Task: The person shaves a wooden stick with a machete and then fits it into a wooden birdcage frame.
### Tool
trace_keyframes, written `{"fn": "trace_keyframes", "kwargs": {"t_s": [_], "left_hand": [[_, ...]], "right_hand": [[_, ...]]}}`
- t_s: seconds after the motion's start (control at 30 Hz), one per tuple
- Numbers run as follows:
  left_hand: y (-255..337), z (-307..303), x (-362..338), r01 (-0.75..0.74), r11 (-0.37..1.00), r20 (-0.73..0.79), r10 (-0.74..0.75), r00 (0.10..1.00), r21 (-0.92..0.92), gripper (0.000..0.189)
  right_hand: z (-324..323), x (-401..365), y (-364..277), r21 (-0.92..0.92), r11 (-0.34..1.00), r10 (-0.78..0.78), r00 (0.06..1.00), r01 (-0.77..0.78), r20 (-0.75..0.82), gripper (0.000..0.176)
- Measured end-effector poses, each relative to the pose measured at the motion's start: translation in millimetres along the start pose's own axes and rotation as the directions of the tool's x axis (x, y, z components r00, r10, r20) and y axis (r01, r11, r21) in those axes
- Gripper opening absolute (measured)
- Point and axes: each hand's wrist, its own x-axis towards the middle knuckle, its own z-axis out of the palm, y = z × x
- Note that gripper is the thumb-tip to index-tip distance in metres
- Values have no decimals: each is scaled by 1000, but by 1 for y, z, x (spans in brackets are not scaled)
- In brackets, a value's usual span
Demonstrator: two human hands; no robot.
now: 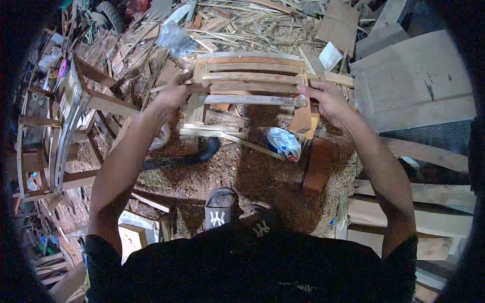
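Note:
A slatted wooden frame (252,77) is held up in front of me, with several slightly curved slats running across between its two sides. My left hand (178,92) is closed on its left side, the fingers reaching round the edge. On the opposite side my right hand (327,100) grips the frame, its thumb over the front and its other fingers partly hidden. Below the slats, a crumpled white and blue plastic packet (284,143) lies on the sawdust. Beside that packet is a reddish-brown board (319,166).
A wooden chair-like frame (76,116) stands at the left. Curved wooden pieces (409,214) are stacked at the right, below a large flat panel (411,83). Scrap strips (252,28) and clear plastic (176,39) litter the far floor. My slippers (221,209) rest on sawdust.

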Motion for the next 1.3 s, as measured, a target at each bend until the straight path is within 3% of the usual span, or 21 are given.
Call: {"fn": "trace_keyframes", "kwargs": {"t_s": [0.13, 0.23, 0.3, 0.37, 0.43, 0.57, 0.6, 0.63, 0.73, 0.8, 0.87, 0.9, 0.97, 1.0, 1.03, 1.1, 1.3], "left_hand": [[-18, -11, 16, 4, 999, -21, -3, 1000, 47, 59], [-16, -16, 27, -29, 995, 30, 32, 999, -100, 58], [-9, -20, 32, 119, 992, 54, -118, 992, -32, 52], [-6, -18, 32, 77, 997, 42, -77, 996, 2, 49], [-4, -17, 32, -7, 998, 17, 6, 1000, 62, 43], [-6, -20, 38, 46, 999, 81, -45, 996, -11, 46], [-18, -23, 51, 38, 999, 3, -38, 999, 8, 46], [-20, -23, 53, 31, 999, -74, -29, 997, 27, 46], [-12, -20, 42, -36, 995, -28, 39, 999, 96, 45], [-5, -14, 33, -3, 997, -35, 6, 999, 73, 48], [-3, -14, 30, 30, 998, -40, -27, 999, 53, 50], [-4, -15, 30, 7, 999, -8, -7, 1000, 33, 52], [-6, -16, 32, -18, 1000, 21, 18, 1000, 12, 54], [-6, -14, 32, 5, 999, -34, -3, 999, 53, 57], [-6, -13, 32, 31, 995, -90, -22, 996, 92, 61], [0, -9, 20, 16, 997, -73, -11, 997, 80, 63], [4, -2, 11, 35, 998, -111, -28, 993, 53, 66]], "right_hand": [[-2, 6, 7, -12, 999, -48, 998, 47, -42, 34], [-5, 4, -4, 157, 988, 0, 1000, -3, 17, 37], [-11, 10, -10, 57, 996, 62, 998, -62, 10, 38], [-13, 13, -11, 37, 996, 79, 997, -80, 26, 36], [-10, 10, -20, -12, 995, 96, 995, -96, 3, 45], [-9, 9, -30, 9, 991, 135, 989, -134, -64, 41], [-16, 16, -19, -259, 959, -170, 966, 117, -193, 38], [-20, 17, -16, -531, 791, -479, 848, 304, -229, 37], [-18, -6, -32, -629, 701, -573, 790, 335, -219, 32], [-12, -16, -34, -651, 667, -609, 768, 362, -198, 30], [-10, -17, -27, -757, 268, -825, 547, 596, 138, 33], [-4, -24, -29, -757, 267, -827, 545, 597, 138, 33], [12, -38, -34, -797, 78, -821, 493, 599, 290, 47], [13, -40, -33, -828, 28, -778, 532, 560, 334, 64], [15, -42, -33, -828, 26, -778, 531, 560, 335, 64], [20, -46, -34, -816, -6, -730, 556, 578, 398, 70], [25, -44, -19, -860, -19, -675, 628, 510, 388, 78]]}}
